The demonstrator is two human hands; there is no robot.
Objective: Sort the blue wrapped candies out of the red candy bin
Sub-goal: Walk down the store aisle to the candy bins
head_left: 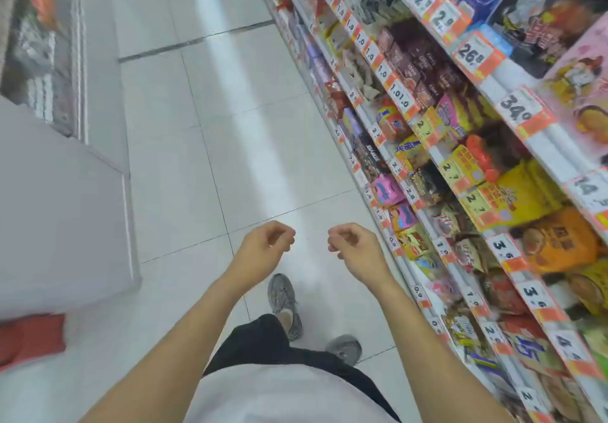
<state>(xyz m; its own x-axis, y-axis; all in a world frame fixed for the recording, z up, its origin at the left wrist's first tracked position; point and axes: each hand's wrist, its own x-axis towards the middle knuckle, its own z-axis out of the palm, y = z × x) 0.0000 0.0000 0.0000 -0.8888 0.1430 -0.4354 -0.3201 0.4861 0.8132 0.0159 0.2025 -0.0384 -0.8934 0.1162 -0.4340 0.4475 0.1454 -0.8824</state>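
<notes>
White floor tiles (263, 159) in shop aisle | left hand (263, 245), right hand (353, 245) loosely curled, holding nothing | shelves (460, 159) beside | no candy bin visible, sorting seems not begun

Person seen from above: pale top, dark shorts, grey trainers

Both forearms are bare to the edge of view, with no sleeve, watch or ring showing on the left hand (263, 245) or the right hand (353, 246). A white shirt (276, 396) covers the torso. Below it are black shorts (260, 340) and grey mesh sneakers (283, 294) with a low pale sock at the ankle.
</notes>
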